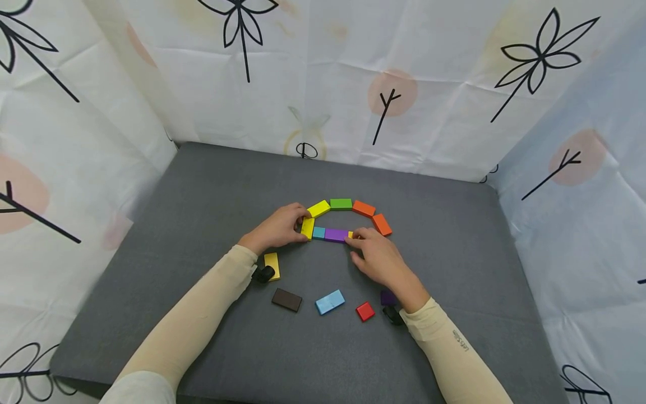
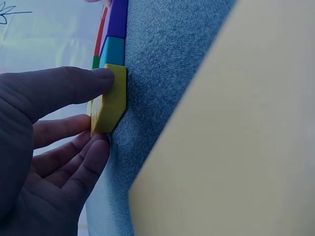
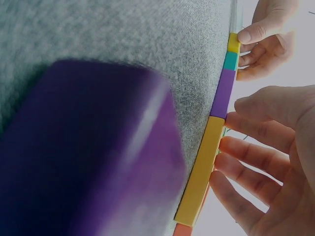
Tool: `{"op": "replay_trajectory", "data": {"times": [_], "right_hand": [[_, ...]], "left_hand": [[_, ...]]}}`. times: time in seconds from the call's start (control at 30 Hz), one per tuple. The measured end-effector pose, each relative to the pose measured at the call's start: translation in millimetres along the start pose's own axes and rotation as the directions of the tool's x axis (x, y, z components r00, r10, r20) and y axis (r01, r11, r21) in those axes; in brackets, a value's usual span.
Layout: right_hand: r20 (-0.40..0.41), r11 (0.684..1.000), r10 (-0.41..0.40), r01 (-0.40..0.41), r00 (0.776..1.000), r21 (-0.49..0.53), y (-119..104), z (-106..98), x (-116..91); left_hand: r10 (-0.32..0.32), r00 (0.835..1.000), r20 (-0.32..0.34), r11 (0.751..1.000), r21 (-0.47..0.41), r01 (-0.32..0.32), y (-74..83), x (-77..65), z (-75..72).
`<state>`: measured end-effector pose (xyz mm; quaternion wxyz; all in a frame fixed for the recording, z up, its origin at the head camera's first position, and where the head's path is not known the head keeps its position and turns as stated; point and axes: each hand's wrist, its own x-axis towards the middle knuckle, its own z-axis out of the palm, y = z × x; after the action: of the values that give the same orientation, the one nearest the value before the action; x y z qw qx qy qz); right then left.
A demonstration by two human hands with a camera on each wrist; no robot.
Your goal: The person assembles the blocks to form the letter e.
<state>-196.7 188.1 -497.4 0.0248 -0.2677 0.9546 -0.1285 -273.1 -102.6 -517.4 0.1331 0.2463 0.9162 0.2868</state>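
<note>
Coloured toy blocks form a closed loop on the grey table [image 1: 212, 336]. At its left corner, my left hand [image 1: 284, 227] pinches a yellow block [image 2: 115, 98] between thumb and fingers. A teal block [image 1: 319, 233] and a purple block [image 1: 336, 235] follow along the near side. My right hand [image 1: 378, 255] lies over the near right side, its fairly straight fingers touching a yellow-orange block [image 3: 199, 172], largely hidden from the head view. Another yellow block [image 1: 319, 209], a green block [image 1: 341, 204] and two orange blocks, one upper [image 1: 364, 209] and one lower [image 1: 382, 224], make the far side.
Loose on the table nearer me lie a yellow block [image 1: 272, 264], a dark brown block [image 1: 286, 300], a light blue block [image 1: 330, 302] and a small red block [image 1: 365, 311]. Beneath my right wrist is a dark purple block [image 1: 387, 297]. Patterned curtains [image 1: 328, 73] surround the table.
</note>
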Motion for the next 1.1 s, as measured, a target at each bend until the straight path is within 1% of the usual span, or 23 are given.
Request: {"op": "replay_trajectory", "data": {"times": [0.27, 0.4, 0.47, 0.57, 0.7, 0.83, 0.97, 1.1], "right_hand": [[-0.006, 1.0, 0.006, -0.006, 1.0, -0.001, 1, -4, 0], [-0.011, 1.0, 0.008, -0.008, 1.0, 0.005, 3, -4, 1], [-0.014, 1.0, 0.008, -0.008, 1.0, 0.004, 4, -5, 1], [-0.015, 1.0, 0.008, -0.008, 1.0, 0.005, 4, -5, 1], [-0.009, 1.0, 0.012, -0.012, 1.0, 0.0, 3, -3, 2], [0.006, 1.0, 0.018, -0.018, 1.0, -0.003, 0, -1, 1], [0.012, 1.0, 0.01, -0.01, 1.0, -0.01, -1, 1, 0], [0.004, 1.0, 0.007, -0.007, 1.0, -0.009, -1, 1, -1]], "left_hand": [[0.006, 1.0, -0.005, 1.0, 0.0, -0.006, 1.5, 2.6, -0.7], [0.007, 1.0, -0.013, 1.0, -0.013, -0.007, 1.4, 1.5, -2.6], [0.004, 1.0, -0.02, 1.0, -0.019, -0.004, 1.4, -0.8, -5.1], [-0.002, 0.999, -0.041, 1.0, -0.017, 0.001, 1.6, -9.2, -11.3], [0.008, 0.998, -0.066, 1.0, -0.016, -0.009, 3.5, -30.8, -22.5], [0.023, 0.997, -0.077, 0.999, -0.036, -0.026, 3.1, -59.6, -28.5], [0.012, 0.997, -0.081, 0.998, -0.057, -0.017, 0.7, -90.0, -27.5], [-0.006, 0.996, -0.092, 0.998, -0.068, -0.001, -3.1, -112.6, -21.4]]}}
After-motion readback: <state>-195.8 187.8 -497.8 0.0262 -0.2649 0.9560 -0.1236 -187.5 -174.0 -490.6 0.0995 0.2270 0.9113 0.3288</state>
